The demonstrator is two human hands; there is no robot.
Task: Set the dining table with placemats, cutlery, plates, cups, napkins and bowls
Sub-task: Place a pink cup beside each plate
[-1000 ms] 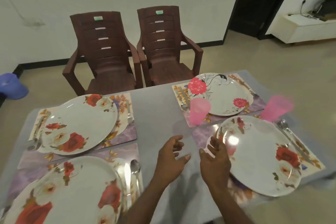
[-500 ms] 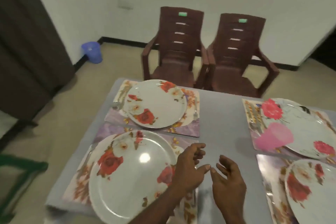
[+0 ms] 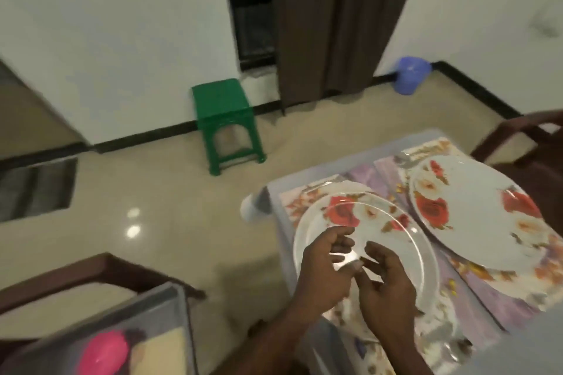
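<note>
- We list a grey dining table [image 3: 524, 347] at the right; its left edge runs just beside the near plate's rim.
- We find a round white plate with red flower print [image 3: 371, 222] on a purple floral placemat [image 3: 502, 307] by that edge.
- We find a second white flowered plate [image 3: 475, 210] farther right on the same run of mats; the two rims nearly touch.
- We note our left hand [image 3: 323, 268] and right hand [image 3: 387, 280] close together over the near plate, fingers loosely curled and spread, gripping nothing.
- We see a pink rounded plastic item [image 3: 103, 353], blurred, on a grey tray-like surface [image 3: 170, 307] at lower left.
- We record open beige floor [image 3: 182, 207] left of the table, with a green plastic stool [image 3: 227, 123] by the wall and a blue plastic bucket [image 3: 411, 74] in the far corner.
- We note a brown chair arm [image 3: 524, 131] at the table's far right.
- Against half a second ago, our view has swung left: the two brown chairs and the pink cup have left the frame, the stool has come fully in, and both hands, then over bare table, now sit above the plate.
</note>
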